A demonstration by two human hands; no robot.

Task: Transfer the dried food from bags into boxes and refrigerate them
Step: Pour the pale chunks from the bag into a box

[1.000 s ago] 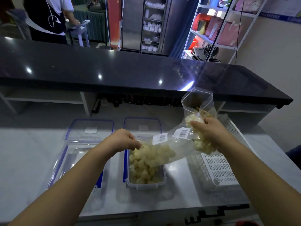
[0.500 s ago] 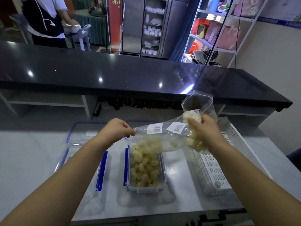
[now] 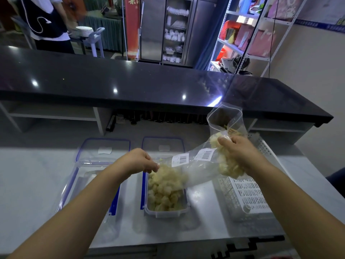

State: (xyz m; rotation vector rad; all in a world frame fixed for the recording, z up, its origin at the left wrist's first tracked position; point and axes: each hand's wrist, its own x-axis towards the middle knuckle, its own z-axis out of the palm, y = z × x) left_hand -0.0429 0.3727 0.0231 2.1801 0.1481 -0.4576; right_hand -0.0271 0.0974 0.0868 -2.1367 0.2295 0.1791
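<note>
On the pale worktop (image 3: 37,174) we see the white slotted basket (image 3: 242,202) at the right, an empty box (image 3: 87,184) at the left and the clear box (image 3: 166,214) between them, all lying where they lay half a second ago. The bag (image 3: 197,169) has changed. It was nearly level then, and now it slopes, with its long axis running from upper right down to lower left and its mouth pointing down into the far end of the box. The right hand (image 3: 240,152) sits higher than the left, above the basket's far edge, fingers curled tight round the bag's bunched closed end. The left hand (image 3: 137,161) has dropped lower over the box's far left corner and pinches the bag's mouth edge. More dried food (image 3: 164,197) now crowds the mouth, and the box is heaped with pale lumps. Two barcode labels (image 3: 205,154) face up on the bag. A second bag (image 3: 224,116) stands up behind the right hand; we cannot tell whether that hand holds it.
</note>
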